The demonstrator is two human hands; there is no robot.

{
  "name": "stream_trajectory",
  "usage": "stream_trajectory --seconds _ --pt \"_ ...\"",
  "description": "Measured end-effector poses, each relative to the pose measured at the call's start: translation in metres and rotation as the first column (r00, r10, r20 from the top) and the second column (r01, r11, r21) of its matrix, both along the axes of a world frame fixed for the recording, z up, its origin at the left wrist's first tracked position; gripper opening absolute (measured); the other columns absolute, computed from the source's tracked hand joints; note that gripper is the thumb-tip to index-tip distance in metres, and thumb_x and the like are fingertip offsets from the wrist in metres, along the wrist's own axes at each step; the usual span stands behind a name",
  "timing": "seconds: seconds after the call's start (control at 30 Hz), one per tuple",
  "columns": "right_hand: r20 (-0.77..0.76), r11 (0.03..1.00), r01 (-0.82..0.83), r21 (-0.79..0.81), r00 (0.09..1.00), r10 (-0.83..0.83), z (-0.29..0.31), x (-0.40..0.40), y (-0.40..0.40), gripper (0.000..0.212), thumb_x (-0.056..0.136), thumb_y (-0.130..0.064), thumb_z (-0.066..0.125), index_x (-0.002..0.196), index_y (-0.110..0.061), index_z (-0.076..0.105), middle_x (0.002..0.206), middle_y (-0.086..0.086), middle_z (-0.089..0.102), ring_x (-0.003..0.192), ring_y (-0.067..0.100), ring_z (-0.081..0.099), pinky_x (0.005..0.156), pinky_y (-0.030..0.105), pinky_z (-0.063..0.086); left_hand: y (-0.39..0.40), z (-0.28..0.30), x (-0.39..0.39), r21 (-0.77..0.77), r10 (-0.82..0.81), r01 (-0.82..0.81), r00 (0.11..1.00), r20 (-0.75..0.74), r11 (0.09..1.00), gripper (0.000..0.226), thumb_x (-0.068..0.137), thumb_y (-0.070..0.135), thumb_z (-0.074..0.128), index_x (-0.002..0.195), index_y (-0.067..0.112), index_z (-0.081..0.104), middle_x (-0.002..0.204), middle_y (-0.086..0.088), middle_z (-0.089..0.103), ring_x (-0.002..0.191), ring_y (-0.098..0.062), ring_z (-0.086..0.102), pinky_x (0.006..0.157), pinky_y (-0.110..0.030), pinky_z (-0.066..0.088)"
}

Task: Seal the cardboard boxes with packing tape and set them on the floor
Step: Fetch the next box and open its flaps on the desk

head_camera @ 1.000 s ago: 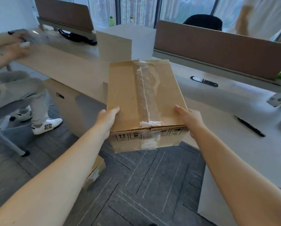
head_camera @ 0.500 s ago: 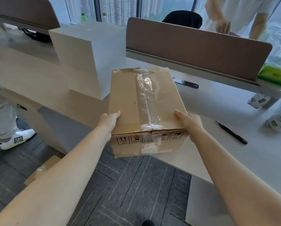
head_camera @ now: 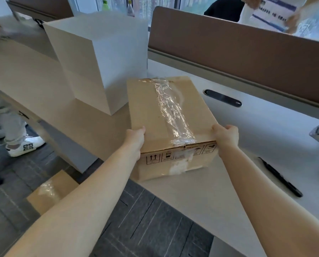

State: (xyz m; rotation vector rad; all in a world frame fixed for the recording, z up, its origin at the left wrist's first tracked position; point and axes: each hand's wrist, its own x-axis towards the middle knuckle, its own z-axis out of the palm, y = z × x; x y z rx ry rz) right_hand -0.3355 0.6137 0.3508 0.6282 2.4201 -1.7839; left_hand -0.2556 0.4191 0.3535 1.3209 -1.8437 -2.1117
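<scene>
I hold the box [head_camera: 166, 115] between both hands: my left hand [head_camera: 135, 140] grips its left near corner, my right hand [head_camera: 225, 136] its right near corner, thumbs curled over the top edge. Tape [head_camera: 170, 112] runs down the lid between my hands, and the box sits at the desk [head_camera: 266, 138] edge. Below my left arm a second box [head_camera: 51, 191] lies on the floor [head_camera: 145, 223]; a pen [head_camera: 281, 177] lies right of my right forearm.

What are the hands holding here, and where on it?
Both hold the taped cardboard box by its two sides near the front edge: the left hand on the left side, the right hand on the right, thumbs over the top.
</scene>
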Motion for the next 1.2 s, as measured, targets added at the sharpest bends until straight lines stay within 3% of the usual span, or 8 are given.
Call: stream_trajectory --seconds 0.1,0.3,0.43,0.53,0.67,0.87,1.03,1.2 --pt "0.042 0.992 0.128 0.019 0.991 -0.129 -0.003 -0.006 0.001 0.077 0.081 -0.031 0.063 0.142 -0.006 0.023 0.141 0.018 0.033 0.130 0.034 0.035 0.108 0.044 0.033 0.025 0.001 -0.012 0.018 -0.016 0.016 1.000 0.006 1.000 0.051 0.096 0.030 0.045 0.140 0.008 0.031 0.143 -0.007 0.041 0.129 -0.026 0.043 0.109 -0.037 0.033" --pt "0.087 0.984 0.029 -0.174 0.996 -0.014 -0.008 -0.005 0.000 0.108 0.061 -0.044 0.077 0.144 -0.008 0.018 0.145 0.006 0.036 0.131 0.027 0.038 0.107 0.046 0.037 0.066 0.004 -0.017 0.111 -0.465 0.461 0.885 0.017 0.881 0.059 0.094 0.036 0.049 0.142 0.011 0.026 0.144 -0.005 0.041 0.131 -0.024 0.040 0.098 -0.034 0.032" --pt "0.046 0.993 0.033 -0.111 0.999 -0.028 -0.006 -0.016 0.020 0.086 0.063 -0.027 0.081 0.130 -0.003 0.033 0.126 0.012 0.051 0.112 0.030 0.056 0.095 0.045 0.049 0.054 0.008 -0.023 0.026 -0.555 0.554 0.831 0.028 0.832 0.050 0.096 0.034 0.045 0.137 0.007 0.039 0.144 -0.010 0.042 0.133 -0.026 0.038 0.108 -0.040 0.030" --pt "0.035 0.995 0.016 -0.096 0.999 -0.012 -0.011 -0.031 0.032 0.081 0.054 -0.031 0.083 0.121 -0.002 0.048 0.117 0.015 0.061 0.102 0.031 0.062 0.092 0.046 0.051 0.031 0.009 -0.037 -0.184 -0.416 0.409 0.909 0.001 0.894 0.048 0.095 0.029 0.049 0.137 0.005 0.040 0.143 -0.009 0.042 0.132 -0.026 0.039 0.103 -0.032 0.032" --pt "0.046 0.996 0.039 -0.076 0.998 -0.035 0.004 -0.042 0.038 0.054 0.078 -0.016 0.073 0.122 0.001 0.046 0.112 0.010 0.059 0.096 0.026 0.059 0.087 0.036 0.049 -0.011 0.011 -0.071 -0.482 -0.202 0.164 0.979 -0.028 0.861 0.062 0.088 0.026 0.059 0.140 0.008 0.031 0.143 -0.012 0.036 0.133 -0.028 0.035 0.106 -0.033 0.032" --pt "-0.018 0.981 0.095 0.167 0.996 -0.093 0.015 -0.068 0.048 0.067 0.084 -0.024 0.066 0.138 -0.002 0.033 0.133 0.012 0.051 0.121 0.030 0.049 0.094 0.037 0.040 -0.053 0.004 -0.133 -0.509 -0.318 0.281 0.948 0.016 0.814 0.067 0.090 0.040 0.054 0.144 0.010 0.029 0.147 -0.010 0.037 0.134 -0.026 0.036 0.107 -0.034 0.031" --pt "0.007 0.894 0.116 0.432 0.991 -0.132 0.021 -0.082 0.041 0.046 0.088 -0.033 0.060 0.120 -0.001 0.051 0.121 0.017 0.057 0.109 0.034 0.053 0.079 0.033 0.040 -0.063 0.002 -0.177 -0.529 -0.476 0.429 0.878 0.053 0.732 0.041 0.087 0.043 0.057 0.103 0.005 0.055 0.099 -0.011 0.056 0.093 -0.025 0.053 0.080 -0.033 0.039" --pt "0.004 0.855 0.160 0.493 0.983 -0.186 0.013 -0.092 0.037 0.033 0.087 -0.027 0.058 0.061 -0.011 0.044 0.071 0.008 0.045 0.070 0.026 0.042 0.046 0.028 0.020 -0.056 0.005 -0.196 -0.594 -0.536 0.503 0.833 0.139 0.628 0.025 0.089 0.024 0.056 0.098 0.002 0.057 0.101 -0.020 0.059 0.102 -0.035 0.056 0.080 -0.039 0.043"
